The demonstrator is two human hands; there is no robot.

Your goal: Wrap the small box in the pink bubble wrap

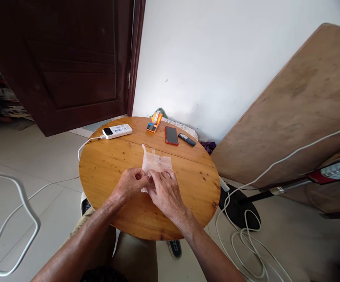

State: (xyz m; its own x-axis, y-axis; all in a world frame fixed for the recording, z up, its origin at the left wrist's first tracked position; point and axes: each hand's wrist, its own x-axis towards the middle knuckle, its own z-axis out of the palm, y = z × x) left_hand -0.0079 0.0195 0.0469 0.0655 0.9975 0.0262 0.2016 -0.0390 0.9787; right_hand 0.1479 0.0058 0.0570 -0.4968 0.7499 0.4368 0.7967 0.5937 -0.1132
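Lying flat at the middle of the round table point(105, 172), the plastic bag point(157, 161) is pinched at its near edge by the left hand point(129, 184) and right hand point(165, 190), fingers nearly closed. Risk noted: a sharp pull apart could tear the thin film. Phone point(171, 135) at the table's far edge.

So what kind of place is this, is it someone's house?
Most likely a room in a home: a round wooden table with a phone and power bank, a dark wooden door, and a standing fan.

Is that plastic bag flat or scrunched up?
Mostly flat: the plastic bag lies spread on the table; left hand and right hand pinch its near edge.
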